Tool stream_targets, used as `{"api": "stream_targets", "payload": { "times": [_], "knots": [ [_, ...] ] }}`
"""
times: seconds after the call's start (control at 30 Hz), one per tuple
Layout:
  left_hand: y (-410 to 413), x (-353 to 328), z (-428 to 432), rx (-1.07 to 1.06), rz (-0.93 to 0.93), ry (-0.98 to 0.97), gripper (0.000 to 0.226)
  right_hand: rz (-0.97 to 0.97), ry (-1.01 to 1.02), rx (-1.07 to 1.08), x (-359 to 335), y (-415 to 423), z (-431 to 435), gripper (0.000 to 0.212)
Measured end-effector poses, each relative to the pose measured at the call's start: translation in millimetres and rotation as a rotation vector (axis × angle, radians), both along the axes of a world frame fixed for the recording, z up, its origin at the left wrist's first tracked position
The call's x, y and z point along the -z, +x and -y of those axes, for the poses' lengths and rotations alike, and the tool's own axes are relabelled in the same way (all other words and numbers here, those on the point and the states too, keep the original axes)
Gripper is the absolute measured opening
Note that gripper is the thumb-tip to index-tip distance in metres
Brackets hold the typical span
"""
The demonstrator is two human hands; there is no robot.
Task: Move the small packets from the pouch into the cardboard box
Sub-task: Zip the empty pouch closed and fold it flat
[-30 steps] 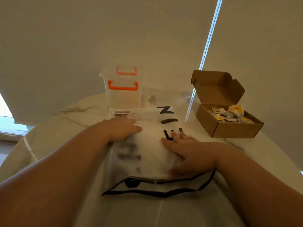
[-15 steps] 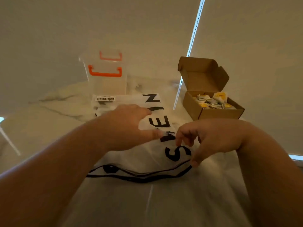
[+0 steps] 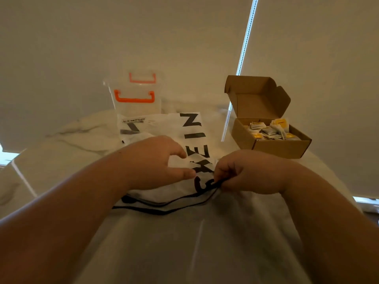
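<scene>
A white frosted pouch [image 3: 174,130] with black letters and a black zip edge lies flat on the marble table. My right hand [image 3: 246,171] pinches the pouch's black zip edge at its right near corner. My left hand [image 3: 151,160] rests on the pouch's middle, thumb and forefinger apart, holding nothing. The open cardboard box [image 3: 272,146] stands at the right, lid up, with several small white and yellow packets [image 3: 268,130] inside. I cannot see whether packets are in the pouch.
A clear plastic tub [image 3: 137,95] with orange handles stands behind the pouch at the back of the table [image 3: 61,160]. Pale roller blinds fill the background, with a bead chain [image 3: 244,44] hanging near the box.
Both hands lifted from lying flat on the pouch. My right hand closed on the zip edge at the near right corner; my left hand slid back with fingers arched.
</scene>
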State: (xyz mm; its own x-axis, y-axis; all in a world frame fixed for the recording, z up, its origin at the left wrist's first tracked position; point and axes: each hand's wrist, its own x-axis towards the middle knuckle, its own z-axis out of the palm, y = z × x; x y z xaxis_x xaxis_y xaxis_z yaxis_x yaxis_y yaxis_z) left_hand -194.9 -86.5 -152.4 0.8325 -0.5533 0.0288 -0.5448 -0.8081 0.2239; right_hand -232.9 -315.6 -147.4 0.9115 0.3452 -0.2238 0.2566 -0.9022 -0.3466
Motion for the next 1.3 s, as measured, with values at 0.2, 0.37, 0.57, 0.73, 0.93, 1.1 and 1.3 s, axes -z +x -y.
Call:
{"api": "stream_targets", "payload": {
  "times": [0.2,0.37,0.57,0.73,0.93,1.1,1.3],
  "knots": [
    [-42.9,-8.2,24.1,0.075,0.117,-0.153,0.046,0.27,0.406,0.075,-0.8,-2.0,-5.1,0.019],
    [-40.0,-3.2,32.0,-0.004,0.156,-0.187,0.009,0.212,0.499,0.121,-4.9,-6.3,-3.4,0.019],
    [-44.7,-15.6,28.6,0.056,0.221,-0.189,0.007,0.283,0.549,0.142,-7.0,-5.1,0.6,0.014],
    [-45.9,-13.0,18.6,0.07,0.249,-0.087,0.02,0.342,0.567,0.178,-2.5,0.5,5.7,0.013],
    [-29.3,-29.3,4.4,0.071,0.177,0.098,0.032,0.345,0.673,0.183,-4.2,3.6,20.2,0.024],
    [-21.2,-29.6,-21.3,-0.039,0.105,0.181,0.018,0.384,0.733,0.225,2.2,9.9,26.6,0.013],
    [5.6,-47.4,-63.9,-0.125,0.131,-0.066,0.011,0.308,0.981,0.337,4.6,14.7,37.5,0.014]
  ]
}}
